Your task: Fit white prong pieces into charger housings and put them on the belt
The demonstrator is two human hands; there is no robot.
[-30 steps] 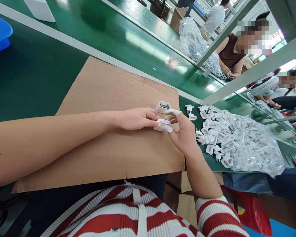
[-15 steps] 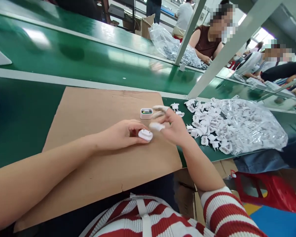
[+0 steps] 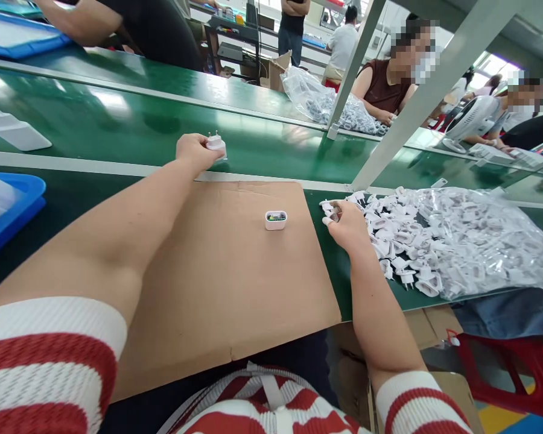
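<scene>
My left hand (image 3: 194,152) reaches out over the green conveyor belt, its fingers closed around a white plug charger (image 3: 216,146) with two pins pointing up. On the cardboard sheet (image 3: 217,271) stands an open white charger housing (image 3: 276,221), its circuit board showing inside; neither hand touches it. To its right, my right hand (image 3: 347,224), with white finger covers, pinches a white plug cap (image 3: 324,205) at the near end of the loose pile. My fingers partly hide that cap.
Many white plug caps (image 3: 396,232) spill from a clear plastic bag (image 3: 493,241) on the right. A blue tray (image 3: 34,193) lies at left, and another white charger (image 3: 20,131) is on the belt. A slanted metal post (image 3: 402,102) rises beyond. Co-workers sit across the belt.
My left hand has carried the charger from above the cardboard forward and left to the belt. My right hand has moved right to the plug caps. The view has shifted slightly.
</scene>
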